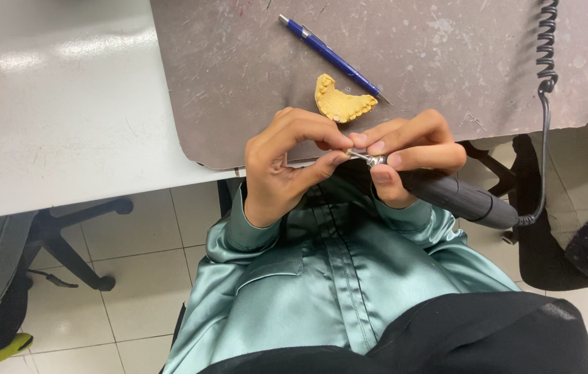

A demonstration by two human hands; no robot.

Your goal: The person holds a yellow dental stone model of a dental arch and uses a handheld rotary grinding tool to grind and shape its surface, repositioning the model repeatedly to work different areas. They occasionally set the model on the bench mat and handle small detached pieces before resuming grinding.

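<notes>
My right hand grips a dark rotary handpiece whose metal tip points left. My left hand pinches its thumb and fingers at that tip; whatever small thing sits between them is hidden. Both hands hover just off the table's front edge, above my green satin shirt. A yellow dental cast with a row of teeth lies on the brown mat just beyond my fingers.
A blue pen lies diagonally on the mat behind the cast. The handpiece's coiled black cable runs up the right side. A white tabletop spreads left. Chair bases and another person's leg show on the tiled floor.
</notes>
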